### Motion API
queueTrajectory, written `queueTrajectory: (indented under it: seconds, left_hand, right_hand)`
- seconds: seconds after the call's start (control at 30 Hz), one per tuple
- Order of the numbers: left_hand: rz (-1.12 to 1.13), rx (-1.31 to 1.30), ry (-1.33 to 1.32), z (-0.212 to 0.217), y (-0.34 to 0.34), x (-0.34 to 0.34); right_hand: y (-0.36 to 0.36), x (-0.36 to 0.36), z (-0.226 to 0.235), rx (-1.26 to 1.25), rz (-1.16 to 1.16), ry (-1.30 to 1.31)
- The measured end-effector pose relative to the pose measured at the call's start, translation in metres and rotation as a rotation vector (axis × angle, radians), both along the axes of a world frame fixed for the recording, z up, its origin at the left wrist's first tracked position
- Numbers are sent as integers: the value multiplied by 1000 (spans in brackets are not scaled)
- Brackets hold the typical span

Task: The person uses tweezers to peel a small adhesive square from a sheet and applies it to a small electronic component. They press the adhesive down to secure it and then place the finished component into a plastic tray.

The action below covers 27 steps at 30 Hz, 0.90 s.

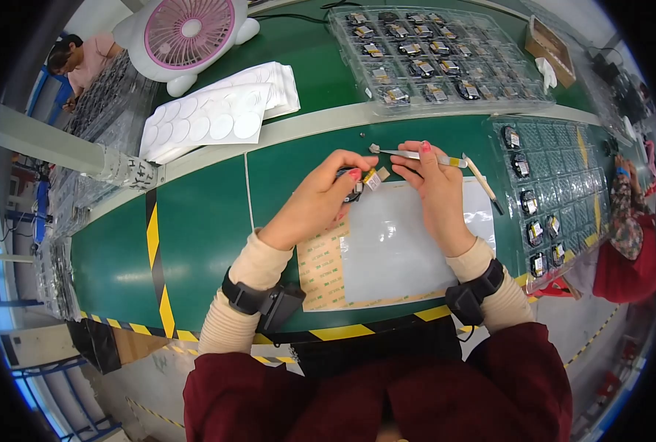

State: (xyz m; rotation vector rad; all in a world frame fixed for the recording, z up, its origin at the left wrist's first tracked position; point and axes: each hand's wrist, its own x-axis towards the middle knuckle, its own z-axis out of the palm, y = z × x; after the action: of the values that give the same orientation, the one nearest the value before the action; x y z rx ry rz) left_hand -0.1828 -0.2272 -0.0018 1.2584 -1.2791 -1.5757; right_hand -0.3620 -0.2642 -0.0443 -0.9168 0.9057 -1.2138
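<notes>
My left hand (324, 188) is closed round a small black round electronic part (355, 193) that carries a yellow and white label (373, 179). Tweezers (409, 155) lie in the grip of my right hand (438, 180), their tips pointing left. At those tips sits a small greyish scrap (374, 149), and I cannot tell whether they pinch it. Both hands hover above a sheet with a translucent middle (394, 250) and a tan printed strip (323, 272) on its left side. Just right of my right hand lies a thin stick with a dark end (484, 184).
A clear tray (387, 110) of black parts stands at the back; another clear tray (571, 169) with several parts lies at right. White sticker sheets (217, 118) and a white-pink fan (191, 44) are at back left. Striped tape (342, 332) edges the table. Other people sit at both sides.
</notes>
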Motion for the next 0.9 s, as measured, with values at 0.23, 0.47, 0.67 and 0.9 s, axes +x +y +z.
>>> queueTrajectory:
  seconds: [0.23, 0.47, 0.67, 0.9]
  left_hand:
    - [-30, -184, -188, -15, -9, -2]
    - [183, 200, 418, -7, 8, 10]
    - [107, 179, 397, -10, 24, 3]
    - [76, 170, 319, -9, 28, 6]
  right_hand:
    - [1, -4, 10, -93, -82, -6]
    - [9, -8, 12, -237, -60, 2]
    - [26, 3, 20, -570, 134, 608]
    - [25, 6, 8, -768, 287, 600]
